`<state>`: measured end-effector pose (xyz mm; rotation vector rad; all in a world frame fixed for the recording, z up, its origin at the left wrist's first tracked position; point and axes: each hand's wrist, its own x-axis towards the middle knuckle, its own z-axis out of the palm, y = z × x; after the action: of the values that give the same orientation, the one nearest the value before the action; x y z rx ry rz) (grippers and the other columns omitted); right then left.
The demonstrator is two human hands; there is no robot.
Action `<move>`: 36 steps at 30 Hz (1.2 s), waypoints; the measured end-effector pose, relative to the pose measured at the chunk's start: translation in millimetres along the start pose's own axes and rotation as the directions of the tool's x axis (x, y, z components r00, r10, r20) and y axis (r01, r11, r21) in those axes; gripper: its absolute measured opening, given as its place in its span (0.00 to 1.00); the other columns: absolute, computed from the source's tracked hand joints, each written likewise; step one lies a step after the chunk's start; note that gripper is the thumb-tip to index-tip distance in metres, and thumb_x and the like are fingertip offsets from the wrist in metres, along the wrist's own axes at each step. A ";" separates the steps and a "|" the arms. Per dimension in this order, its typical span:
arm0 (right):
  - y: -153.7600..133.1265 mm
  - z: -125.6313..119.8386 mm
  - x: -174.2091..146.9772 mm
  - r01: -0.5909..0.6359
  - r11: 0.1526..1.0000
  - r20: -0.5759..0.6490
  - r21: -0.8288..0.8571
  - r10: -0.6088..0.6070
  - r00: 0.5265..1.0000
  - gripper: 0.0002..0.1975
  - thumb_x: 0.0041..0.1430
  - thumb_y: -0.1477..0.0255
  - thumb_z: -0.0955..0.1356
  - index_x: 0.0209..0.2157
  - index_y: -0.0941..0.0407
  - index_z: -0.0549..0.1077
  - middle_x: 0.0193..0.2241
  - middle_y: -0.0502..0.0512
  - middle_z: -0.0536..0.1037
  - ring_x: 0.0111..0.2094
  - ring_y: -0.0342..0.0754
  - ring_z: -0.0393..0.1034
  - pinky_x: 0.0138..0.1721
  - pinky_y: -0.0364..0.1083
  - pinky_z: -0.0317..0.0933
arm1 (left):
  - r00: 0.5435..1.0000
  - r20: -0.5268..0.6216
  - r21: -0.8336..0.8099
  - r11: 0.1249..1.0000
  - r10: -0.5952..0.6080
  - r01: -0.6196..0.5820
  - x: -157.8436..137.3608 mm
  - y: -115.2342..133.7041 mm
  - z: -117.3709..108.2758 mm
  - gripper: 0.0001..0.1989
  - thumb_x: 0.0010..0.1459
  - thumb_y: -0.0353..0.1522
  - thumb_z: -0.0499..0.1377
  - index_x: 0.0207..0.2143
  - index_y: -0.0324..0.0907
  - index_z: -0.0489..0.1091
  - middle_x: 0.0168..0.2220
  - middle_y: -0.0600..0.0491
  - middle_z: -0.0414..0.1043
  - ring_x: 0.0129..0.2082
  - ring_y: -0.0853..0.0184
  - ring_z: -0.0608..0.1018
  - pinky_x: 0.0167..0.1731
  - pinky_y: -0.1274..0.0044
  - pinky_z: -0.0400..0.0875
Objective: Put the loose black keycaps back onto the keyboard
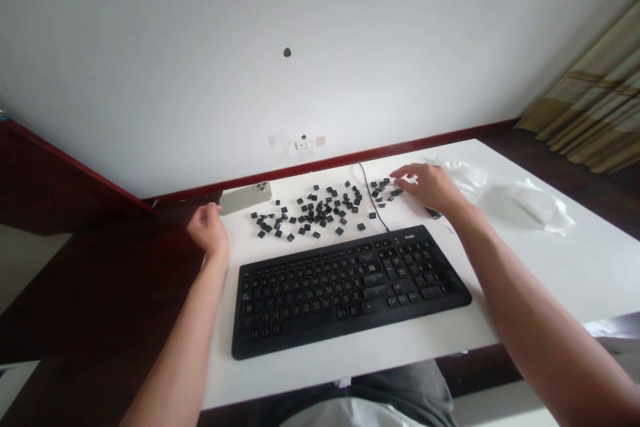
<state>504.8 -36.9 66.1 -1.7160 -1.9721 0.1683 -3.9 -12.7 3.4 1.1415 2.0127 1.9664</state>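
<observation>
A black keyboard [350,290] lies on the white table, with many of its key positions bare of caps. Behind it, loose black keycaps [320,212] are scattered in a wide heap, and a smaller group of keycaps [383,193] lies right of the cable. My right hand [427,185] reaches over that smaller group, thumb and fingers apart, fingertips close to the caps. At the table's left edge my left hand [209,230] is closed with curled fingers; whatever it may hold is hidden. A phone [245,198] lies face down beside it.
A black cable [373,197] runs from the keyboard to the table's back edge. Crumpled white plastic bags [540,207] lie on the right. A dark object [433,213] is partly hidden beneath my right wrist. The wall [320,67] stands behind the table.
</observation>
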 end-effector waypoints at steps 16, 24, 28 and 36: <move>29.2 -12.5 -1.0 -0.193 0.977 -0.095 -0.086 0.184 0.978 0.13 0.64 0.70 0.68 0.45 0.51 0.85 0.39 0.56 0.87 0.40 0.58 0.81 0.47 0.54 0.72 | 0.993 0.109 -0.039 0.998 0.045 -0.041 -1.8 -3.6 4.1 0.10 0.53 0.38 0.60 0.27 0.40 0.76 0.24 0.56 0.72 0.27 0.66 0.73 0.33 0.75 0.67; 2.9 15.4 -0.5 0.076 0.995 0.084 0.060 -0.080 0.993 0.15 0.66 0.67 0.69 0.50 0.49 0.84 0.48 0.54 0.85 0.42 0.53 0.80 0.45 0.51 0.72 | 0.991 0.128 -0.007 0.999 0.039 -0.038 -2.7 -2.3 3.3 0.10 0.54 0.37 0.60 0.27 0.41 0.76 0.25 0.55 0.74 0.28 0.66 0.74 0.33 0.75 0.66; -3.6 22.4 -0.8 0.128 0.989 0.066 0.067 -0.133 0.989 0.15 0.66 0.66 0.69 0.51 0.51 0.83 0.49 0.57 0.83 0.42 0.54 0.79 0.44 0.51 0.72 | 0.989 0.141 0.008 0.999 0.043 -0.045 -5.0 3.2 2.4 0.11 0.54 0.38 0.60 0.27 0.41 0.75 0.26 0.54 0.75 0.29 0.65 0.75 0.33 0.75 0.67; -5.8 23.8 0.7 0.005 0.999 0.070 0.041 -0.008 0.997 0.09 0.62 0.66 0.71 0.40 0.50 0.85 0.42 0.53 0.86 0.39 0.54 0.79 0.42 0.52 0.70 | 0.985 0.163 0.033 0.997 0.062 -0.069 -5.2 2.9 2.0 0.12 0.55 0.39 0.59 0.27 0.41 0.75 0.26 0.54 0.75 0.29 0.65 0.76 0.32 0.76 0.67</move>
<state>488.8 -31.7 48.3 -1.6988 -2.0107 0.2681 2.1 -14.3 3.5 1.3457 1.9618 1.8049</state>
